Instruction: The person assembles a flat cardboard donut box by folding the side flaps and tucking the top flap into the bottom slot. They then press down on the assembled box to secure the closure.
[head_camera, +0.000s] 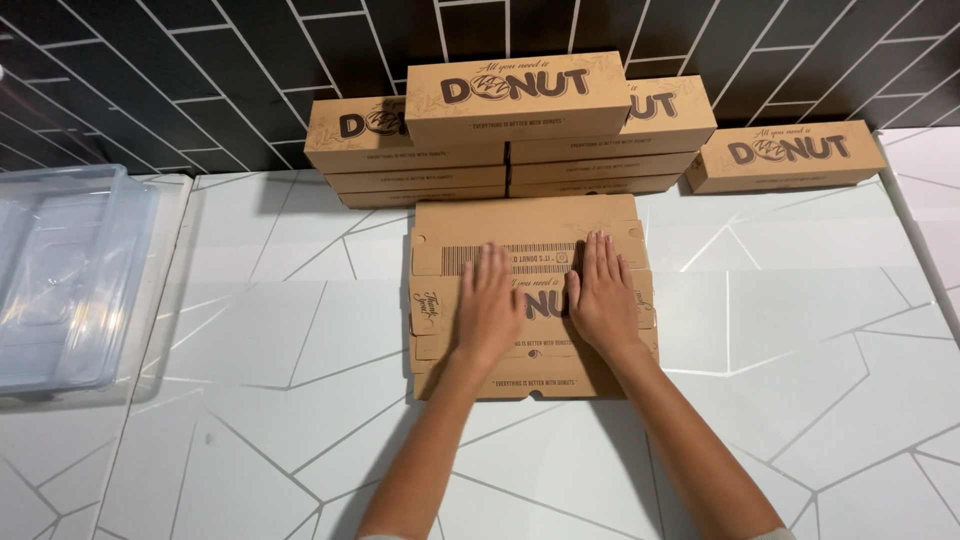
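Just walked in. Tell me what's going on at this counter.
A person is pressing both palms flat on an unfolded brown cardboard box blank that lies on the white marble-patterned counter. The left hand and right hand rest side by side on its middle, fingers spread and pointing away. Behind it, against the dark tiled wall, assembled boxes of the same kind sit in a stack, with a single box off to the right. A clear plastic bin sits at the left edge.

Brown cardboard on a white desk

The flat cardboard box (530, 300) and stacked boxes (510, 130) are tan with dark brown print; the desk (250, 350) is white with grey angular lines; wall tiles (150, 80) are black.
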